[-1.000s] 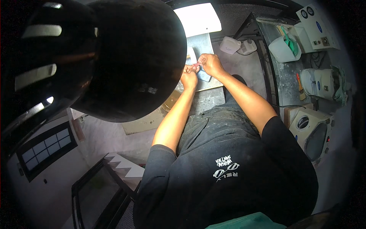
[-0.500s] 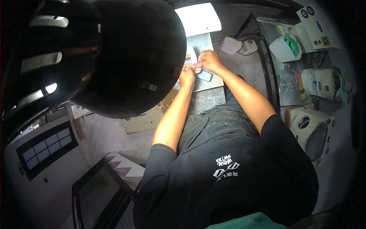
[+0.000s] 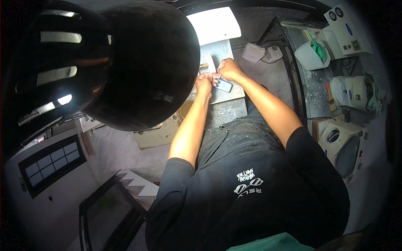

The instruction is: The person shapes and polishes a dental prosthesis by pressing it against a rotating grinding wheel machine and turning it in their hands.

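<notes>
Over the grey work board (image 3: 228, 96), both my hands meet at a small pink piece (image 3: 216, 75), too small to make out its kind. My left hand (image 3: 204, 83) is closed with its fingertips at the piece's left side. From the right, my right hand (image 3: 230, 69) pinches at the same piece, its fingertips partly hidden. Just under the hands lies a blue-grey, phone-shaped device (image 3: 224, 85). Beyond them stands a white box-like holder (image 3: 210, 63), with a thin brown stick (image 3: 203, 65) beside it.
A large black lamp shade (image 3: 146, 67) hides the left of the bench. A bright white panel (image 3: 215, 26) lies beyond the board. Two plastic jugs (image 3: 253, 52) sit on the floor. On the right bench stand a white tub (image 3: 312, 55) with a green scoop and several cream-coloured machines (image 3: 342, 144).
My head view has shifted slightly, and the lamp shade sits a little further left. Both hands stay at the pink piece, with the right hand slightly lower in the picture.
</notes>
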`<state>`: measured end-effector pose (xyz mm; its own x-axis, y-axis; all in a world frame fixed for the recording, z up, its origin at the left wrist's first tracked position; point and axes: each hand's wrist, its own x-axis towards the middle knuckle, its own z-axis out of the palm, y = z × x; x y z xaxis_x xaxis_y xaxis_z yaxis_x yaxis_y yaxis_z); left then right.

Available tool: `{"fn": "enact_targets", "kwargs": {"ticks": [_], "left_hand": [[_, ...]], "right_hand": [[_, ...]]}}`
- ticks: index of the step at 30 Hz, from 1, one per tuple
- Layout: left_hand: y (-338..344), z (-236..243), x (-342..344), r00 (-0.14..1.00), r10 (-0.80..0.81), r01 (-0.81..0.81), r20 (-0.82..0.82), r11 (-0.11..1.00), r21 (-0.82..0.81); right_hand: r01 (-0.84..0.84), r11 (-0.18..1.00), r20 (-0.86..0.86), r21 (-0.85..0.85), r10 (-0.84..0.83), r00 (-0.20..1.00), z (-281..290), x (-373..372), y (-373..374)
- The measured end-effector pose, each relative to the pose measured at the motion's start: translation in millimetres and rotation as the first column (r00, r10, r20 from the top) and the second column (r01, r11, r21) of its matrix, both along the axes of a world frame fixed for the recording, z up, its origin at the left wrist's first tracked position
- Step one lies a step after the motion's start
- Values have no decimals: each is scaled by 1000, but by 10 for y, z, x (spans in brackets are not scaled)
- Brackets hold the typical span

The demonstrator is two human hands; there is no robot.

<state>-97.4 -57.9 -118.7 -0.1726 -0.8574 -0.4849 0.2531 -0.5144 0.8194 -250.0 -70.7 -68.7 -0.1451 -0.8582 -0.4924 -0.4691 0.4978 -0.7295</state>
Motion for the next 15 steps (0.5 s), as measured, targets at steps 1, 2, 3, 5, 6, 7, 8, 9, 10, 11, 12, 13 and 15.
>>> {"fn": "enact_targets", "kwargs": {"ticks": [1,2,3,5,6,7,8,9,10,11,12,13,15], "left_hand": [[14,-2,0,1000,-7,7,-4,1000,3],[36,-9,5,1000,-17,17,-3,1000,18],[26,-16,10,999,-34,35,-27,999,13],[-23,-34,11,998,-12,17,-69,997,69],[-66,-42,4,996,1,8,-93,995,100],[-92,-50,2,994,25,-11,-107,992,127],[-119,-57,-4,993,41,-25,-110,990,140],[-146,-61,-12,991,60,-40,-120,985,165],[-161,-62,-13,990,92,-66,-108,973,219],[-171,-63,-16,990,91,-70,-110,980,187],[-177,-64,-21,991,103,-84,-91,979,184],[-189,-64,-30,990,118,-102,-77,977,187],[-216,-66,-29,992,111,-100,-55,980,171]], "right_hand": [[18,1000,8,0,-18,1000,11,-7,12],[35,999,11,14,-35,999,15,-7,25],[51,998,42,20,-52,998,19,-6,17],[81,996,90,49,-85,992,17,5,-33],[93,993,105,65,-100,989,16,9,-65],[106,991,120,82,-115,986,14,17,-106],[119,988,139,97,-131,982,13,21,-138],[121,987,146,104,-135,980,11,29,-166],[122,987,157,109,-138,978,8,46,-195],[122,986,168,114,-141,976,5,57,-215],[129,985,170,112,-147,974,-2,68,-219],[137,985,171,109,-154,973,-11,80,-225],[183,978,201,95,-199,959,-41,105,-209]]}}
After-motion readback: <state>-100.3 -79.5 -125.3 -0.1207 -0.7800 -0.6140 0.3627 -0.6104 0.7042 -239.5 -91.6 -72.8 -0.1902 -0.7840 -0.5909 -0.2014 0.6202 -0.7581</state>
